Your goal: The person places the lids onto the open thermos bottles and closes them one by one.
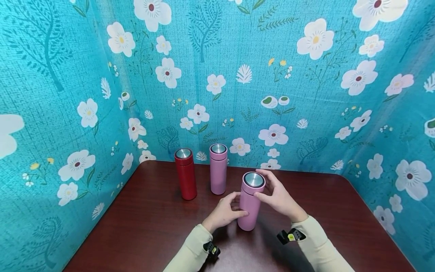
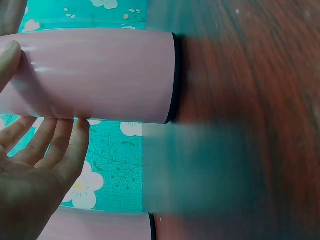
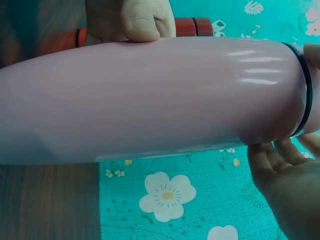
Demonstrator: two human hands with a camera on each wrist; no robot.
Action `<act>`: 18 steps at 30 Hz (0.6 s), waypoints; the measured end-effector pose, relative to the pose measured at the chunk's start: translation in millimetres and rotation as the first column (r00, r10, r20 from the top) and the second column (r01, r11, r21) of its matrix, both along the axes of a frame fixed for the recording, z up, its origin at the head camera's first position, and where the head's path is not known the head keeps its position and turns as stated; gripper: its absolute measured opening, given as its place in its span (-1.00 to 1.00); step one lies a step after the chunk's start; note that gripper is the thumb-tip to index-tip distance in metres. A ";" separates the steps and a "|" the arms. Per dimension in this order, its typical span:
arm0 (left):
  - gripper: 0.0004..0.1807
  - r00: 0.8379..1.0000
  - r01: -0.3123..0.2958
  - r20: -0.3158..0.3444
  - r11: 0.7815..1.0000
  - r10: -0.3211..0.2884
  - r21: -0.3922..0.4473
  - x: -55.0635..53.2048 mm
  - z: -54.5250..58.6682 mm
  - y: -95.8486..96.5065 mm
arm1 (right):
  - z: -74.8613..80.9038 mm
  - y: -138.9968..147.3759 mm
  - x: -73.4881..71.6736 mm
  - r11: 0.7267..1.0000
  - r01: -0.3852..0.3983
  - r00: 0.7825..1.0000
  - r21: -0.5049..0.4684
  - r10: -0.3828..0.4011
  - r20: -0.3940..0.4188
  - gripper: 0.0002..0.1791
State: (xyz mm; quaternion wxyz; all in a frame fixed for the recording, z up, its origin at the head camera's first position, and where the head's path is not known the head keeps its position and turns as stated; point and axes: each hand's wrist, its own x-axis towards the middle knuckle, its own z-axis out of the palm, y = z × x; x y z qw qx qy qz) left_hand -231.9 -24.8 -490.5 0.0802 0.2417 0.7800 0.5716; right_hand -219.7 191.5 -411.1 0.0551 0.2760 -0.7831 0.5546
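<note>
Between both hands stands a pink vacuum flask with a silver-topped lid, slightly tilted in the head view. My left hand grips its body from the left, thumb in front and fingers against the side. Higher up, near the lid seam, my right hand holds it from the right, with the thumb on the near side. Whether the base touches the table cannot be told. Behind it stand a second pink flask and a red flask, both upright and apart from the hands.
The dark red-brown wooden table has rounded back corners. A turquoise flowered cloth hangs behind it and along both sides. Each wrist carries a small black camera on a strap over a pale sleeve.
</note>
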 end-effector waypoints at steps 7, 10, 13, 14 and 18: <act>-0.37 1.000 -0.004 -0.006 1.000 0.004 -0.005 0.4 -0.2 0.4 | 1.8 2.8 1.7 0.997 -0.072 0.997 -0.002 0.072 -0.035 -0.32; -0.37 1.000 -0.005 -0.004 1.000 0.005 -0.007 0.5 -1.0 0.6 | 1.7 2.9 2.0 0.998 -0.065 0.998 0.004 0.065 -0.028 -0.33; -0.37 1.000 -0.003 -0.004 1.000 0.003 -0.004 0.5 -1.8 0.8 | 1.9 2.3 2.2 0.999 -0.051 0.999 -0.009 0.051 -0.018 -0.33; -0.37 1.000 -0.002 -0.005 1.000 0.002 -0.003 0.5 -1.9 0.8 | 1.7 2.1 2.1 0.999 -0.046 0.999 -0.014 0.046 -0.016 -0.33; -0.38 1.000 -0.001 -0.009 1.000 0.001 0.007 0.0 -1.7 0.9 | 0.8 1.3 0.9 0.999 -0.025 1.000 -0.032 0.025 -0.007 -0.31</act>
